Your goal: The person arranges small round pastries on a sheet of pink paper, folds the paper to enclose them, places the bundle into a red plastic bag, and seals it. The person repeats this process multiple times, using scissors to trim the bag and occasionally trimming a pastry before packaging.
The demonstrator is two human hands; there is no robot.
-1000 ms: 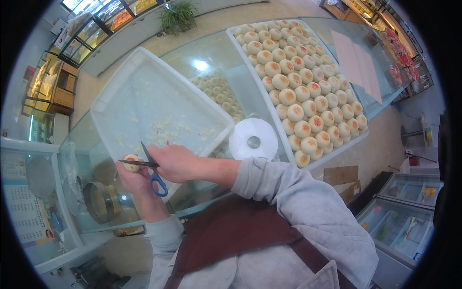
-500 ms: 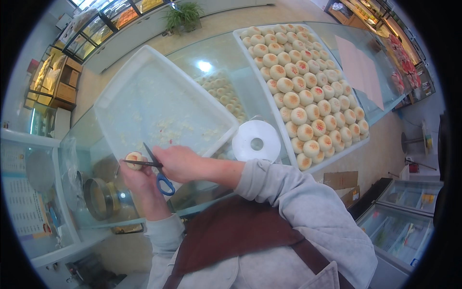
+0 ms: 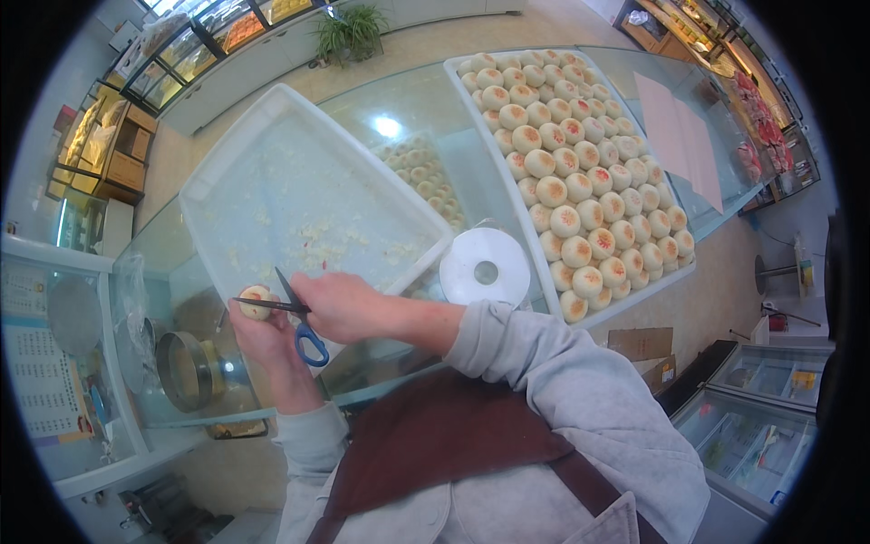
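Note:
Over the near corner of a white plastic tray, my left hand [image 3: 269,346] holds a small round pastry [image 3: 255,311] in its fingertips. My right hand [image 3: 337,306] grips a pair of scissors [image 3: 313,347] with blue handles. The dark blades are spread; one lies across the pastry's face, the other points up and away over the tray. The white tray [image 3: 213,249] contains only scattered pale crumbs and flakes, a few of them red. Whether the blade is cutting into the pastry I cannot make out.
At right, a long white tray [image 3: 536,281] is packed with round pastries [image 3: 580,186], browned on top, some with red marks. Between the trays sits a white roll [image 3: 462,263] with a hole in its middle. Both trays rest on a glass counter [image 3: 426,118]. Metal rings [image 3: 184,372] show at left.
The pastry has turned slightly in my left hand. Both hands and the scissors stay almost in place, and the whole view has shifted a little.

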